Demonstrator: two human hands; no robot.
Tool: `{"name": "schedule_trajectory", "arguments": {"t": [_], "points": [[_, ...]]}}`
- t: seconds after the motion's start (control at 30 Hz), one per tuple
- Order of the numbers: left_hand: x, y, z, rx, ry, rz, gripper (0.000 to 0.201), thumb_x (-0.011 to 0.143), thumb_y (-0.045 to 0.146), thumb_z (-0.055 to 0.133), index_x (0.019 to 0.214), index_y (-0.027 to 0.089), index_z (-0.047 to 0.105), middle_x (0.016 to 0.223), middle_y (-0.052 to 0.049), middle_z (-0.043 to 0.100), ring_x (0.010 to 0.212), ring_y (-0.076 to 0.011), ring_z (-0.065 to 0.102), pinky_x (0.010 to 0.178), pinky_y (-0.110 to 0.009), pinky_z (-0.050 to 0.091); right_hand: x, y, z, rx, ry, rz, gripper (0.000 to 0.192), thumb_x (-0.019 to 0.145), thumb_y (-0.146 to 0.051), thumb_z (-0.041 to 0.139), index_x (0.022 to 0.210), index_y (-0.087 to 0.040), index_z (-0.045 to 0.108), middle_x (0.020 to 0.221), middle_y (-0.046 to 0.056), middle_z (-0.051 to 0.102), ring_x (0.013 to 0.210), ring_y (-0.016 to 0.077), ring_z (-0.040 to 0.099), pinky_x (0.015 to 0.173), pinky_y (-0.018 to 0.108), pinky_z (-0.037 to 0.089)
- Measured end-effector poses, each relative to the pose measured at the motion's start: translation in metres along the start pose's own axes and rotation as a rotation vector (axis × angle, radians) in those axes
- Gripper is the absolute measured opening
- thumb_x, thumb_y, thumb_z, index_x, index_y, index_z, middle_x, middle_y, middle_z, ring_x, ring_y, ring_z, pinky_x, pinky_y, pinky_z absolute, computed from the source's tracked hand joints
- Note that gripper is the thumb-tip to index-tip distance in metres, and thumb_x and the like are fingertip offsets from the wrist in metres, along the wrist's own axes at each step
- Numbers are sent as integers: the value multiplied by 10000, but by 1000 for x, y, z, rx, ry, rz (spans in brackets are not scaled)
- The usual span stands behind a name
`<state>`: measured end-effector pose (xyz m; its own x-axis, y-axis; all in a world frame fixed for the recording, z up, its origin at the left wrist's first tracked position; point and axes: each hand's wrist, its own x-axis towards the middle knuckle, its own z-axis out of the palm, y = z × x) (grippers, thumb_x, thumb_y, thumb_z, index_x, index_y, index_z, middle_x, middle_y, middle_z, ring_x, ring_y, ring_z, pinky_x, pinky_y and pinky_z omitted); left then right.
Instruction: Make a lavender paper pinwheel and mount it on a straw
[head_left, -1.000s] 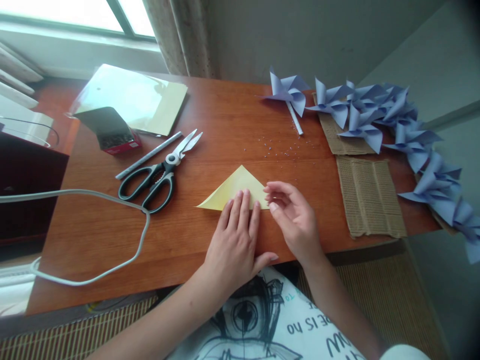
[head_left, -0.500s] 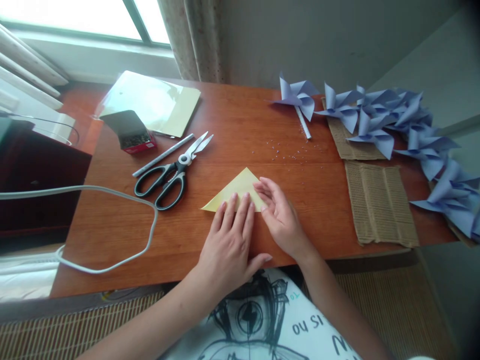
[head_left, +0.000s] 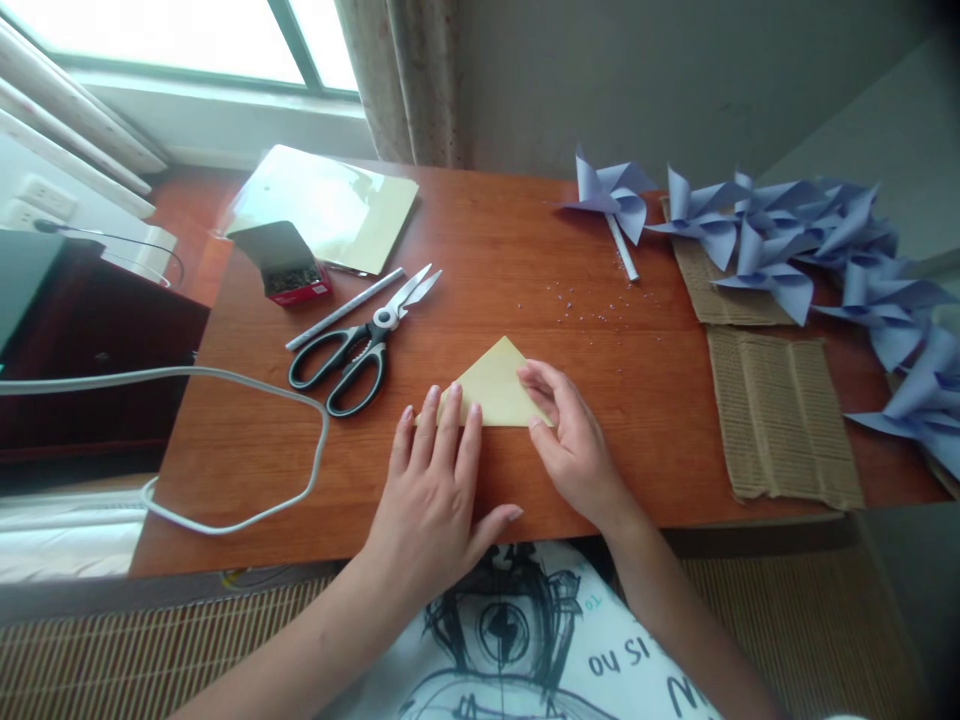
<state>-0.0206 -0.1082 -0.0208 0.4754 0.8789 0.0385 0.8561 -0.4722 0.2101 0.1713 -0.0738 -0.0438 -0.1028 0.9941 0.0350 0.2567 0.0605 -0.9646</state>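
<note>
A pale yellow sheet of paper (head_left: 499,385), folded into a triangle, lies on the table with its fold towards me. My left hand (head_left: 431,470) is spread flat, its fingertips pressing on the triangle's left part and covering most of that corner. At the right corner, my right hand (head_left: 570,435) curls round the paper, thumb at the lower edge and fingers at the sloping edge. Left of the paper lie black-handled scissors (head_left: 367,340), blades apart and pointing away. Beside them rests a white rolled paper stick (head_left: 345,308).
Several purple paper pinwheels (head_left: 772,270) crowd the right side, partly on cardboard (head_left: 784,415). One pinwheel (head_left: 615,190) has a white stick, near small scattered scraps (head_left: 592,305). A red box (head_left: 296,285) of small pins and yellow sheets in clear wrapping (head_left: 322,200) lie back left. A white cable (head_left: 315,460) loops at left.
My left hand has slid left along the fold towards the left corner, uncovering more of the paper's middle. My right hand stays at the right corner. The whole view has shifted slightly.
</note>
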Motion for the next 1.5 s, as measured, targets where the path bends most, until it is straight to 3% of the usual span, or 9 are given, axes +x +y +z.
{"name": "schedule_trajectory", "arguments": {"t": [0.17,0.4,0.63,0.83,1.1,1.17,1.27,1.37,1.5], "points": [[11,22,4,-25,-34,87,856,966,663,400,1535,23,414,1652,-251,280,1553,-420,212,1257,-593,123,1,4,-1,57,6,12,488,945,-118,510,1396,-303,520,1434,64,554,1372,224,536,1218,444,429],[22,32,12,-79,-79,95,844,942,711,398,1549,126,429,1678,-209,238,1556,-434,189,1248,-607,147,1,3,-1,116,-13,36,498,976,-134,455,1446,-299,456,1475,63,534,1426,202,486,1249,452,382],[-3,5,4,15,-52,36,861,968,642,420,1581,44,332,1674,-205,244,1560,-371,226,1265,-543,153,2,-2,-1,-15,-2,12,552,949,-107,466,1470,-285,428,1468,83,532,1403,215,507,1232,461,409],[-28,-25,-2,117,-12,-91,850,996,572,381,1593,-14,232,1668,-249,233,1558,-386,223,1249,-571,185,2,-1,1,34,18,50,535,933,-110,490,1441,-272,457,1453,84,552,1396,218,519,1240,456,398],[-30,-29,3,104,20,-101,849,990,563,390,1601,1,213,1670,-247,236,1561,-388,209,1248,-581,185,10,-5,-4,247,60,137,401,915,-183,581,1309,-248,547,1359,87,631,1318,206,593,1192,426,457],[-31,-30,3,98,18,-105,855,986,566,399,1605,9,205,1672,-244,233,1562,-389,208,1248,-583,183,12,-7,-11,175,92,98,341,914,-196,591,1252,-249,594,1309,81,654,1256,214,629,1144,424,504],[-31,-30,3,91,21,-100,858,983,561,409,1604,6,204,1670,-248,237,1561,-391,208,1247,-584,185,19,-8,-21,-115,148,-4,324,904,-179,587,1215,-257,641,1296,88,652,1217,250,628,1051,451,560],[-30,-30,3,88,31,-96,849,982,546,418,1603,5,208,1667,-251,243,1561,-394,206,1245,-588,186,26,-9,-27,-358,122,-44,340,888,-163,585,1206,-258,662,1285,104,673,1216,297,616,1040,523,544],[-29,-30,4,86,38,-90,856,979,545,426,1601,-1,208,1664,-255,249,1560,-397,208,1243,-591,188,30,-14,-25,-396,82,-28,340,879,-167,604,1204,-249,663,1223,101,716,1153,304,652,1036,540,536]]}}
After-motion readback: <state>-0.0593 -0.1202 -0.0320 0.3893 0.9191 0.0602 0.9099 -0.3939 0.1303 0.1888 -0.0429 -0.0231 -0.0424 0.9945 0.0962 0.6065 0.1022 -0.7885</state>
